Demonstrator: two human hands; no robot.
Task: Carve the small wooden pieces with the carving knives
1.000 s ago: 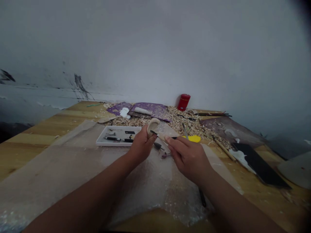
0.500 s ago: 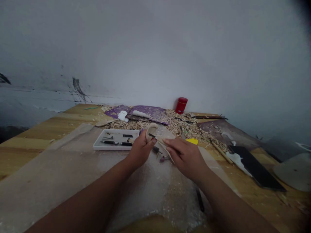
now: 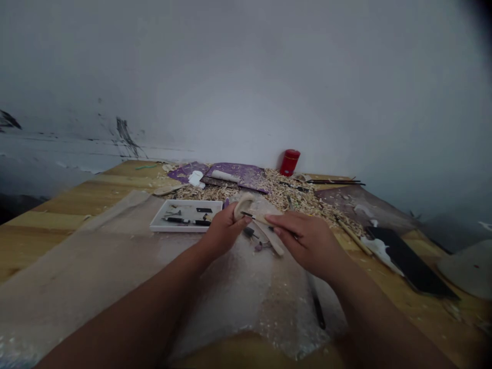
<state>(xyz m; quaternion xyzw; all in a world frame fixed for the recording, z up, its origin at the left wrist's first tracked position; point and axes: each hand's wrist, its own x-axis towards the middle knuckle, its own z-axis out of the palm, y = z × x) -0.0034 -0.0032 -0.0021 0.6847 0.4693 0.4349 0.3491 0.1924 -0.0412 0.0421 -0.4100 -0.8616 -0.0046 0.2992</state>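
Observation:
My left hand is closed round the bowl end of a pale wooden spoon, its thumb beside the hollow. The spoon's handle slants down to the right, below my right hand. In my right hand is a carving tool with a light wooden handle and a thin dark blade. Its blade reaches left to the bowl, close to my left thumb; whether the edge touches the wood cannot be made out. Just under the spoon lie small dark and purplish bits on the bubble wrap.
A white tray with several small tools stands left of my hands. Wood shavings heap up behind, near purple sheets and a red canister. At right lie a wooden stick and a black slab.
My right hand has shifted right and turned slightly, so more of the spoon's handle shows. My left hand keeps its hold on the bowl. The whole view has moved a little.

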